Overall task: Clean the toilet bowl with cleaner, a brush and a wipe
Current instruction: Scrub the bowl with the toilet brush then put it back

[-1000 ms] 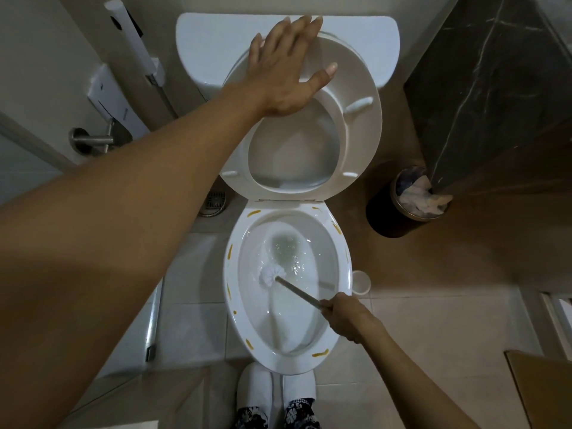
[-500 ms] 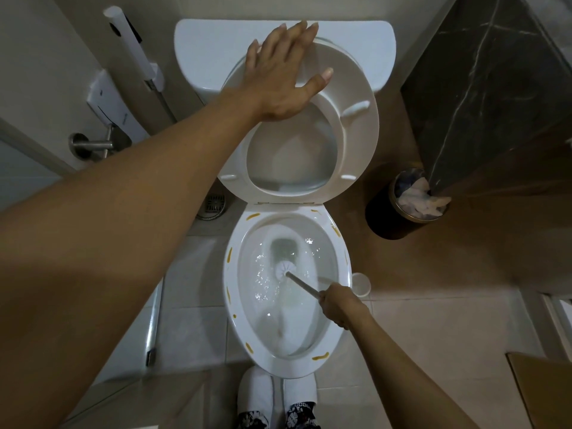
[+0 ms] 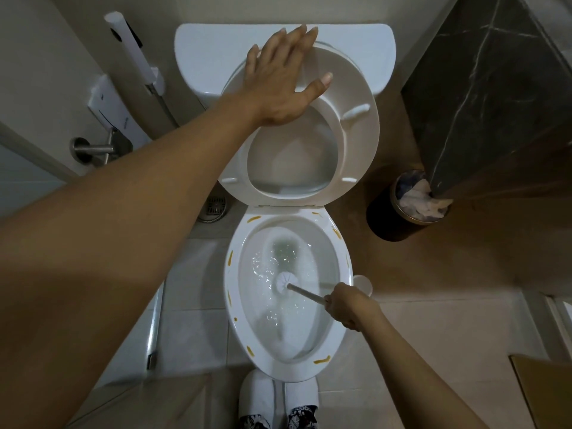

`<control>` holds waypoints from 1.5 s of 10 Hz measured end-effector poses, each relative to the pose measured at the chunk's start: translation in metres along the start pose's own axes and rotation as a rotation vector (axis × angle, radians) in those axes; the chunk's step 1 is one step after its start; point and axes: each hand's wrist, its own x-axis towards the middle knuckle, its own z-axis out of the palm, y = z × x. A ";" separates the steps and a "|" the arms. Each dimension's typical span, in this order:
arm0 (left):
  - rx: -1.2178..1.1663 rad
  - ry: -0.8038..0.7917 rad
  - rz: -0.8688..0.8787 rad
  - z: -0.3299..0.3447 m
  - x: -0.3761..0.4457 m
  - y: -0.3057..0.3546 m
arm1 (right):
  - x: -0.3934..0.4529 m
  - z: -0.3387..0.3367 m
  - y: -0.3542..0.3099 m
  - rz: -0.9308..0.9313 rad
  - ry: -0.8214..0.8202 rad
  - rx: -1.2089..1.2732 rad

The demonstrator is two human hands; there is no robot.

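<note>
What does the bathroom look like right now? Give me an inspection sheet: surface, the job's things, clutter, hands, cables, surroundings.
Surface: pale tiled floor; a round floor drain left of the toilet.
Job's things: toilet bowl with churning water and yellow-orange marks around its rim; toilet seat raised against the tank; brush head down in the water. No cleaner bottle or wipe seen.
Clutter: dark waste bin holding crumpled paper; small white cup-like holder beside the bowl.
Hands: left hand flat on the raised seat; right hand grips the brush handle.
Cables: nothing seen.
Surroundings: dark marble panel right, metal wall fitting left, white slippers at the bowl's front.
</note>
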 end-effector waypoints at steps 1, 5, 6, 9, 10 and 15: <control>-0.010 0.000 -0.008 0.000 0.000 0.001 | -0.005 -0.005 0.006 -0.016 -0.047 -0.016; 0.000 0.001 -0.011 0.000 0.001 0.000 | 0.003 -0.039 -0.040 -0.189 0.010 0.057; 0.001 -0.005 -0.008 0.000 0.001 0.000 | 0.012 -0.038 -0.050 -0.171 0.025 0.072; 0.001 -0.001 -0.009 0.001 0.001 0.000 | 0.028 -0.045 0.009 0.070 0.211 0.295; -0.008 0.007 -0.009 0.000 0.001 0.000 | 0.030 -0.047 0.010 0.054 0.220 0.267; 0.006 -0.041 -0.021 -0.004 -0.001 0.002 | 0.002 -0.005 0.014 -0.165 0.269 0.131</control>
